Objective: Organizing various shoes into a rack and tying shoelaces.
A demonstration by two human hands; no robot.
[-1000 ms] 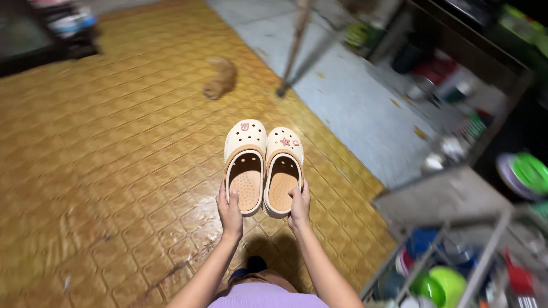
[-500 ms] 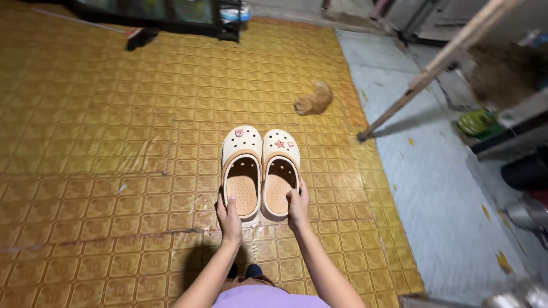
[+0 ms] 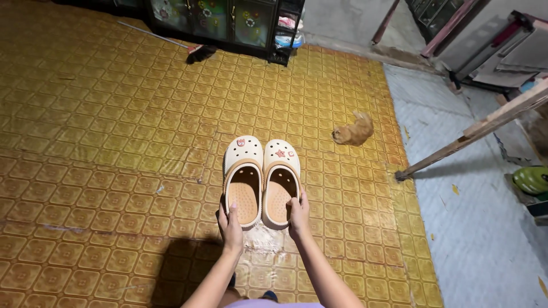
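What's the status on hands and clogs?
Left hand grips left clog heel; right hand grips right clog. Pair side by side. Cat lying apart.

Light falls from above and behind me, warm and fairly dim. My shadow pools dark on the yellow floor [image 3: 85, 188] below my arms. A glossy glare patch [image 3: 264, 236] shines near my wrists. Centre sharp; edges bend outward, the far corners murky.

clogs [image 3: 261, 181] showing cream uppers, tan insoles, red charms | floor [image 3: 103, 142] showing yellow-gold tiles in a repeating square motif | cat [image 3: 354, 131] showing orange fur | side floor [image 3: 474, 228] showing pale grey | cabinet [image 3: 225, 23] showing black frame
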